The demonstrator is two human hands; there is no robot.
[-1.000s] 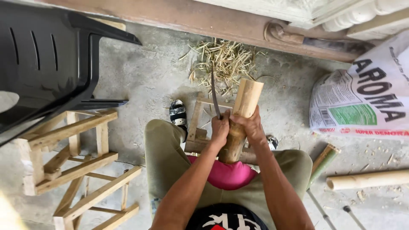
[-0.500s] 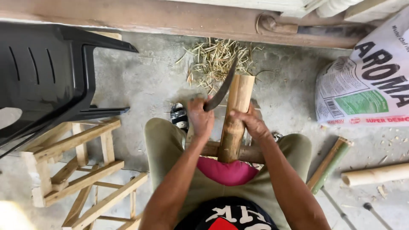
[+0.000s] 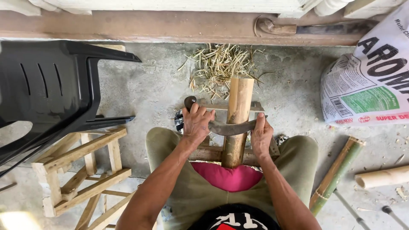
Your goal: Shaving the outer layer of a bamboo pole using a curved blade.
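A thick bamboo section (image 3: pixel 238 115) stands tilted between my knees, resting on a low wooden frame (image 3: pixel 213 154). A curved dark blade (image 3: pixel 230 127) lies crosswise against the bamboo's near face. My left hand (image 3: pixel 197 123) grips the blade's handle on the left. My right hand (image 3: pixel 260 135) holds the blade's far end on the right of the bamboo. Both hands sit level with each other, one on either side of the stalk.
A black plastic chair (image 3: pixel 47 89) lies at the left above a wooden stool frame (image 3: pixel 81 170). Bamboo shavings (image 3: pixel 221 66) are heaped ahead. A printed white sack (image 3: pixel 370 81) sits right, with a greenish bamboo piece (image 3: pixel 336 170) and a pale one (image 3: pixel 381 176) on the concrete.
The blade has come down from an upright, raised position to lie flat across the bamboo. My right hand has shifted from the stalk to the blade's far end.
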